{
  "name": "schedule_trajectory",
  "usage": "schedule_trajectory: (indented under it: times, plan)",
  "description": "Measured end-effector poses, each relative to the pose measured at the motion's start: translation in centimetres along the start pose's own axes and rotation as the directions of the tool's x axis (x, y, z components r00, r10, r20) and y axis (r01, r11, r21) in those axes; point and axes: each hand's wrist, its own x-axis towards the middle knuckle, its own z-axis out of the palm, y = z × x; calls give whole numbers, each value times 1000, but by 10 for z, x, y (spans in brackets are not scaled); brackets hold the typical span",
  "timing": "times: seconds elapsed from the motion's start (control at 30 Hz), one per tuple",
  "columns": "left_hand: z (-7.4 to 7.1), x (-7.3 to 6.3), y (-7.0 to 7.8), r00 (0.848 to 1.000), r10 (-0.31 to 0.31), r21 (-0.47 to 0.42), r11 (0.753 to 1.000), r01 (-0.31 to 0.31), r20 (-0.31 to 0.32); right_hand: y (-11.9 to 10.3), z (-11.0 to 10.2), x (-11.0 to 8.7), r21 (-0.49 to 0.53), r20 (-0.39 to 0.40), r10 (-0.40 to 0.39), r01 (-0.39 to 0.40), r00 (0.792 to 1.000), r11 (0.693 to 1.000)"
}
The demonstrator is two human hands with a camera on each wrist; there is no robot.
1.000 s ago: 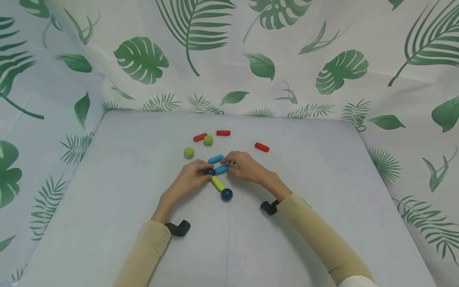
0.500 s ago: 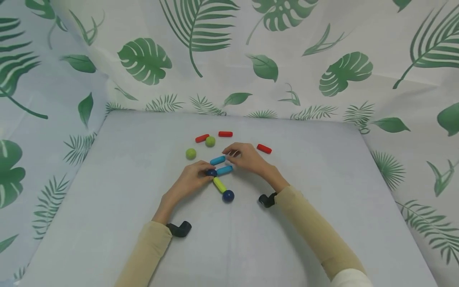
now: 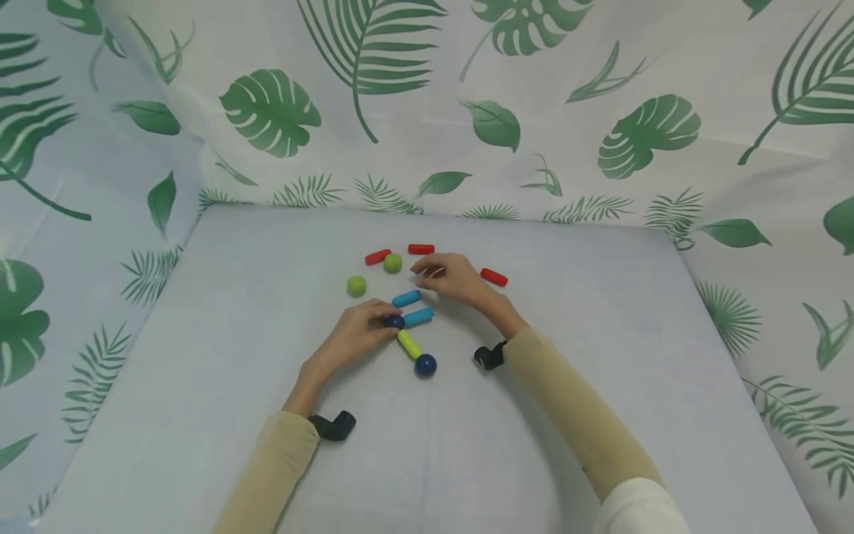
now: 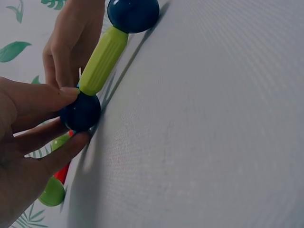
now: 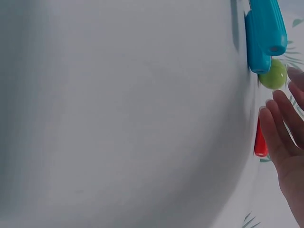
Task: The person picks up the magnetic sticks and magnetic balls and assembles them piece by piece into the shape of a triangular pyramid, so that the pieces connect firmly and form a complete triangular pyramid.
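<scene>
My left hand (image 3: 356, 330) pinches a dark blue ball (image 4: 80, 114) between fingers and thumb. A yellow-green rod (image 4: 103, 61) runs from that ball to a second dark blue ball (image 3: 425, 366). One light blue rod (image 3: 419, 317) extends rightward from the pinched ball, apparently attached to it. Just behind lies another light blue rod (image 3: 405, 298), separate on the table. My right hand (image 3: 457, 278) hovers beyond the blue rods, fingers loosely bent and holding nothing. In the right wrist view its fingertips are near a green ball (image 5: 273, 75) and a red rod (image 5: 260, 140).
Two green balls, one nearer (image 3: 356, 285) and one farther (image 3: 393, 262), sit behind my left hand. Two red rods, left (image 3: 378, 256) and middle (image 3: 421, 249), lie at the back; a third red rod (image 3: 494, 277) lies right of my right hand. Leaf-patterned cloth surrounds the white table (image 3: 200, 356).
My right hand has let go of the light blue rod next to the pinched ball and moved away, toward the back of the table. My left hand keeps its pinch on the dark blue ball.
</scene>
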Motion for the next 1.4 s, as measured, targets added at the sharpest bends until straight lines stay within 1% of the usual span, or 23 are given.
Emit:
schedule_trajectory:
  times: [0.27, 0.43, 0.53, 0.67, 0.77, 0.9, 1.13, 1.27, 1.4]
  plan:
    - [-1, 1, -2, 1000, -9, -20, 1000, 9, 7, -1, 0, 21, 25, -4, 13, -13, 1000, 1000]
    - [0, 1, -4, 1000, 24, -28, 999, -24, -2, -4, 0, 33, 34, 0, 10, -10, 1000, 999]
    - [1, 2, -6, 1000, 28, -38, 999, -28, -2, -6, 0, 39, 38, 10, 5, -5, 1000, 999]
    - [2, 3, -7, 1000, 13, -43, 999, -12, 8, -10, 2, 45, 19, 36, -1, 1, 999, 1000]
    - [2, 3, -8, 1000, 18, -33, 999, -17, 6, -12, 5, 49, -11, 54, -9, 9, 999, 1000]
    - [0, 2, -8, 1000, 30, -19, 999, -30, -7, -16, 8, 53, -40, 54, -13, 15, 998, 999]
    - [3, 1, -4, 1000, 24, -26, 999, -24, -5, -10, 10, 47, -68, 39, 7, -4, 999, 998]
    - [3, 2, -5, 1000, 19, -15, 1000, -19, -4, -10, 6, 39, -63, 22, 13, -12, 1000, 998]
    - [2, 1, -7, 1000, -1, -9, 1000, 1, -3, -9, -1, 29, -67, 6, 12, -11, 1000, 998]
